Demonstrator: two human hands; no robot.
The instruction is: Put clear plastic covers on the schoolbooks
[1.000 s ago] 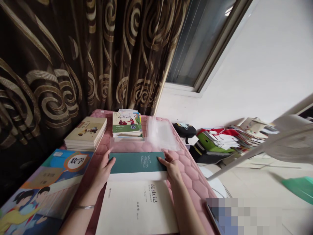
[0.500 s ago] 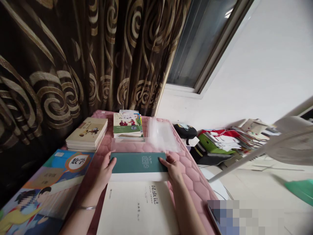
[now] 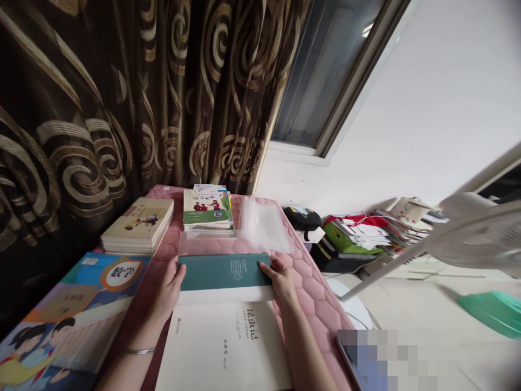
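Observation:
An open book (image 3: 199, 342) lies before me, its white title page facing up. Beyond the page, its dark green cover flap (image 3: 215, 271) is spread flat with a white strip along its near side. My left hand (image 3: 173, 282) pinches the flap's left end, thumb on top. At the right end my right hand (image 3: 280, 279) grips it the same way, fingers partly hidden underneath. A clear plastic cover (image 3: 203, 245) sticks out past the flap's far edge. Farther off lie more clear plastic covers (image 3: 266, 225).
Several stacked books (image 3: 136, 222) and a second pile (image 3: 207, 209) stand at the back of the pink quilted surface (image 3: 313, 293). A large math book (image 3: 77, 320) lies left. To the right are a phone-like edge (image 3: 345, 358), a white fan (image 3: 476, 239) and piled papers (image 3: 366, 233).
The view has shifted slightly, so everything sits a little further left. Both hands keep their hold on the green flap, which has hardly moved.

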